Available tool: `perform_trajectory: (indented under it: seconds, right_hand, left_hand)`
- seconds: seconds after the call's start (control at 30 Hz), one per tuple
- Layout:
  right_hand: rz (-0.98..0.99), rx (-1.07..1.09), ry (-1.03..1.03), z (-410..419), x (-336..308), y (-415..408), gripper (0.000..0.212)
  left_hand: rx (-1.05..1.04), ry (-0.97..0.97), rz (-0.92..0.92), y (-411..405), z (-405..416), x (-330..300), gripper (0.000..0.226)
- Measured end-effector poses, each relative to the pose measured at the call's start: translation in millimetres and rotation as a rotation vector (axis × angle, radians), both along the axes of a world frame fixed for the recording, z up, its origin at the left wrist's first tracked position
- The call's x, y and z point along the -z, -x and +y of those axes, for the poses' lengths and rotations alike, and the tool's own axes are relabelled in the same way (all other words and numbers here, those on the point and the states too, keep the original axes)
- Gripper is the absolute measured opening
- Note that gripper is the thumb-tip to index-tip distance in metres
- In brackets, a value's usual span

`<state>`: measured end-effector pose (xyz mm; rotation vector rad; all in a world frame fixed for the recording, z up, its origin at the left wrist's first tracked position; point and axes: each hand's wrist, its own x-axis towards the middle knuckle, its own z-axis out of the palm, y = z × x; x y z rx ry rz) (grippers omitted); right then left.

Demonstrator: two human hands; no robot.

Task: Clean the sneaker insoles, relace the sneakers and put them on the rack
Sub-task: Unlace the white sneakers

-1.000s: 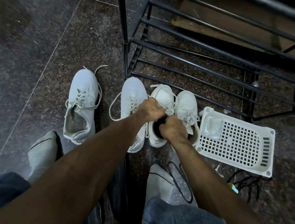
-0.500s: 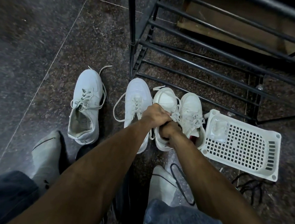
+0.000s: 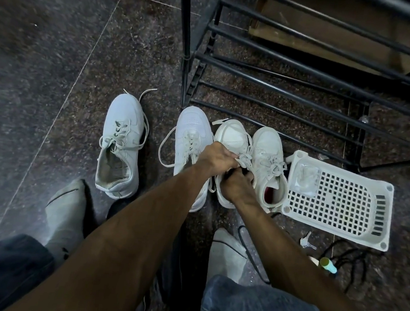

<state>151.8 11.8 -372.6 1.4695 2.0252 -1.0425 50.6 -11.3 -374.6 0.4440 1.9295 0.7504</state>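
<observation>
Comparing with a second ago: both hands have sunk deeper into the third sneaker from the left — left hand grips its laces, right hand curls into its opening, apparently seating the insole. I see the rack just beyond.

Dark speckled stone floor filled the frame, a pale grout line crossing its left half diagonally.

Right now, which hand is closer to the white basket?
The right hand. It's at the opening of the third sneaker, one shoe away from the basket. The left hand is farther left, over that sneaker's laces.
</observation>
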Motion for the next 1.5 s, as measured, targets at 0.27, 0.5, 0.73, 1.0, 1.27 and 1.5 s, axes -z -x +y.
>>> perform_trajectory:
  seconds: [0.27, 0.5, 0.73, 1.0, 1.27, 1.5]
  right_hand:
    - [0.039, 0.089, -0.061, 4.5, -9.9, -8.3, 0.032]
    - [0.364, 0.494, -0.036, 4.7, 1.2, -21.9, 0.007]
    - [0.615, 1.003, 0.067, 4.1, -29.3, -26.1, 0.028]
    - [0.633, 0.68, 0.157, 15.6, -91.9, -95.4, 0.033]
    - [0.725, 0.579, 0.111, 25.9, -117.0, -180.3, 0.04]
    - [0.91, 0.535, 0.235, 8.9, -107.2, -159.7, 0.046]
  left_hand:
    - [0.011, -0.018, 0.021, -0.9, -2.1, 5.5, 0.03]
    - [0.028, -0.077, 0.025, -3.0, -0.8, 13.4, 0.033]
    - [0.008, -0.066, 0.028, -6.3, -4.5, 16.3, 0.03]
    - [0.007, -0.02, 0.019, -6.5, -2.5, 13.1, 0.034]
    - [0.107, -0.036, 0.033, -18.1, -4.5, -4.4, 0.033]
    - [-0.42, -0.303, 0.128, -40.7, -54.5, -25.9, 0.029]
